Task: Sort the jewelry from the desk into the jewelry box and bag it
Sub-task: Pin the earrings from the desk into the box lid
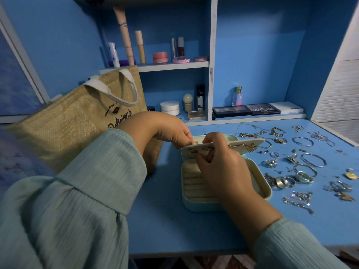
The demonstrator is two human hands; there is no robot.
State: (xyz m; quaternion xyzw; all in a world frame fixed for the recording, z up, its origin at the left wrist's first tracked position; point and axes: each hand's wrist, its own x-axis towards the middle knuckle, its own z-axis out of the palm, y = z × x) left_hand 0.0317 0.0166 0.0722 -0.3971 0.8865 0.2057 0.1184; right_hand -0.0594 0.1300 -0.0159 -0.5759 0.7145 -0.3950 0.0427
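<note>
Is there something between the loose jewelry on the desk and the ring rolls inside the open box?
Yes. The right hand and the earring panel, which both hands hold above the jewelry box, cover much of its tray; the loose jewelry lies right of it.

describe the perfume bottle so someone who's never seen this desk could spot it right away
Start at the blue desk and look to the low shelf at its back, right of the white divider. There the perfume bottle stands upright behind the flat dark eyeshadow palettes. It is the only tall clear thing there, gold-capped, with pink-purple liquid.
</note>
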